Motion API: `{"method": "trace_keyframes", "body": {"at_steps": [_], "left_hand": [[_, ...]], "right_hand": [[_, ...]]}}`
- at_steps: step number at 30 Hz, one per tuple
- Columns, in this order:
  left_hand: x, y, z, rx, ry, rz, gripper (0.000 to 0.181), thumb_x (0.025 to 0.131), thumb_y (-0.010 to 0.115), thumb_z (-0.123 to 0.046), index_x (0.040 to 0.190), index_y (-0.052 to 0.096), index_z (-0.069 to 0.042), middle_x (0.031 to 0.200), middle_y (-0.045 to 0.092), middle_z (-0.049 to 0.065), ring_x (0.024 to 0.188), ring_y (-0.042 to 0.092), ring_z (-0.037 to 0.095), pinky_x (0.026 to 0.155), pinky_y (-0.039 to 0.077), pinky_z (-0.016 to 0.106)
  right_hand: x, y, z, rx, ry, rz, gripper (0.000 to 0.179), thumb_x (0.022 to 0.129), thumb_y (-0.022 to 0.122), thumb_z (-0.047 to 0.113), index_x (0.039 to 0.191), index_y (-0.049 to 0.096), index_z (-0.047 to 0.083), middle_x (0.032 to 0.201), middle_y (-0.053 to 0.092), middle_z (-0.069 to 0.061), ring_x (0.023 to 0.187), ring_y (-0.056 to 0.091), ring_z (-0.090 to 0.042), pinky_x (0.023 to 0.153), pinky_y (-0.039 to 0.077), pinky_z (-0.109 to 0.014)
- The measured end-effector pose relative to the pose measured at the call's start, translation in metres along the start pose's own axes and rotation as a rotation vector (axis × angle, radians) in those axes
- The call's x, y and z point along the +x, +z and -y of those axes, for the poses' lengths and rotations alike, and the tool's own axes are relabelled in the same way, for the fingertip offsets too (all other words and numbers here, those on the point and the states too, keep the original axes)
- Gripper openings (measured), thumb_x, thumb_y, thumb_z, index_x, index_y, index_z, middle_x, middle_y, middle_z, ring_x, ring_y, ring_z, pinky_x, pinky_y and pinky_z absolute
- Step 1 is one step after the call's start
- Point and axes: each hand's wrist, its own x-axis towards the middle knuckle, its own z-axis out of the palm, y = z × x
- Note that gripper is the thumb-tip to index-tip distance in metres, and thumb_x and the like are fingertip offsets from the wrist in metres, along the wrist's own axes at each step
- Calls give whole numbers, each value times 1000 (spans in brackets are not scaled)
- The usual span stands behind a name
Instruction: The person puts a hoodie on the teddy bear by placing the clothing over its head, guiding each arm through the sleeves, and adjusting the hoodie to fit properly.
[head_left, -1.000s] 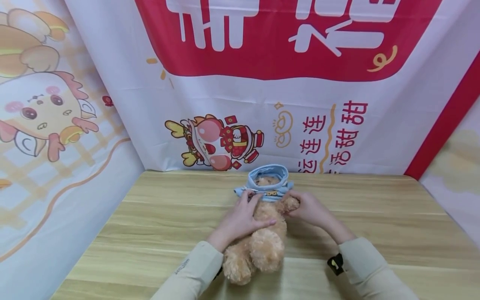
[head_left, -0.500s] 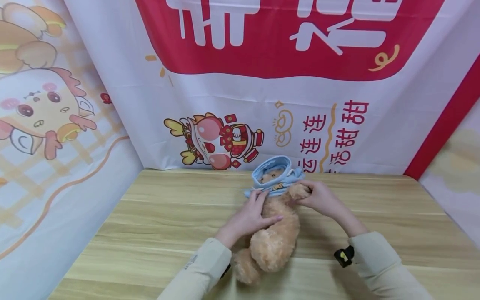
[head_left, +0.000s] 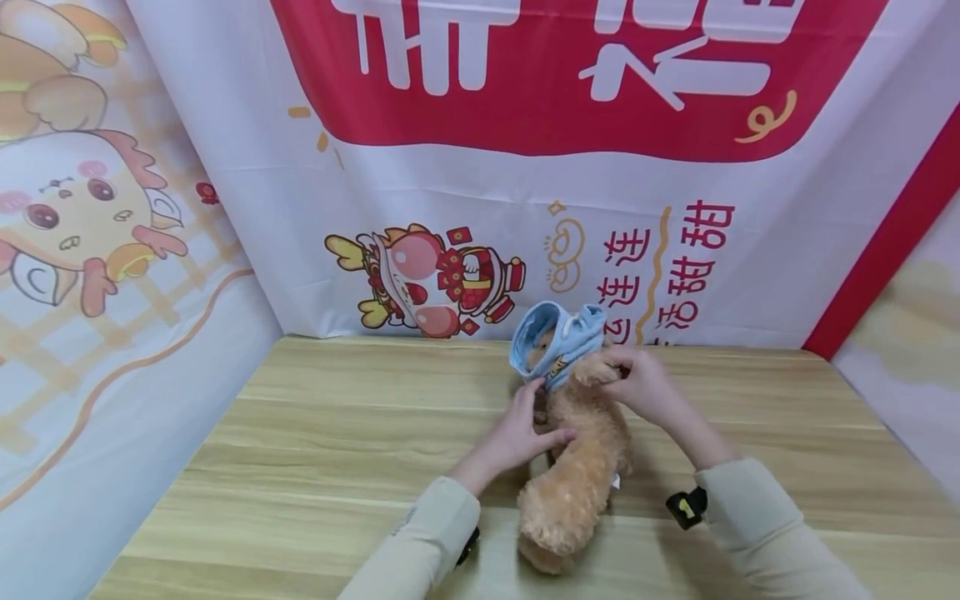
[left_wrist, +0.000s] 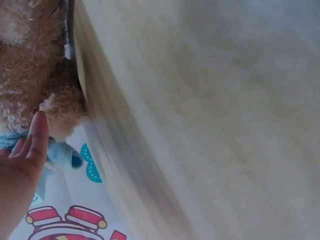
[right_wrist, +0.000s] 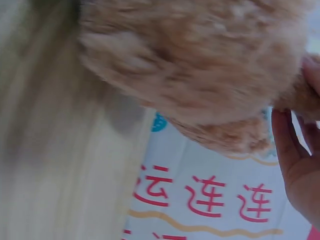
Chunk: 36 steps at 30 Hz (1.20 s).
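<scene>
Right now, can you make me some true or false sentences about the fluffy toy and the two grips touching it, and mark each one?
1. The right grip holds an arm of the fluffy toy. True.
2. The toy's top is red. False: it is light blue.
3. The top is around the toy's head. True.
4. The left grip is far away from the toy. False: it touches the toy.
5. The table has a wood-grain look. True.
</scene>
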Motion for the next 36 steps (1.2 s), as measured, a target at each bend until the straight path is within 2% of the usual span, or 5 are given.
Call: {"method": "trace_keyframes", "body": {"at_steps": [6, 13, 20, 28, 36], "left_hand": [[-2, -11, 1, 7, 7, 28, 95, 82, 69, -51, 150, 20, -5, 150, 31, 22, 131, 45, 34, 107, 42, 44], [-6, -35, -8, 48, 17, -93, 87, 81, 64, -59, 146, 30, -13, 142, 36, 16, 124, 49, 33, 99, 46, 50], [-10, -48, -25, 160, 174, -195, 63, 88, 63, -46, 142, 43, -19, 137, 46, 13, 120, 55, 33, 96, 48, 51], [-8, -62, -25, 287, 211, -309, 26, 86, 70, -20, 106, 62, -6, 108, 64, 12, 99, 63, 25, 85, 53, 38], [-12, -71, -15, 374, 77, -129, 35, 98, 50, -25, 131, 56, -13, 129, 60, 11, 117, 58, 29, 96, 49, 45]], "right_hand": [[-4, 16, -6, 83, 60, -33, 39, 84, 72, 13, 121, 64, 2, 106, 68, -21, 85, 64, -19, 70, 53, -24], [-7, 34, -2, 277, -2, -21, 33, 88, 58, -7, 118, 47, -12, 121, 52, -31, 114, 55, -45, 94, 52, -38], [-7, 43, 0, 21, 18, -80, 17, 87, 69, 13, 95, 61, 1, 93, 59, -15, 81, 56, -18, 69, 47, -25], [-12, 41, -14, 177, -53, 105, 37, 89, 67, 18, 121, 61, 0, 122, 59, -21, 112, 58, -36, 96, 50, -45], [-19, 45, -26, 307, 81, 424, 91, 81, 76, 28, 150, 18, 12, 146, 30, -31, 130, 37, -50, 101, 43, -54]]}}
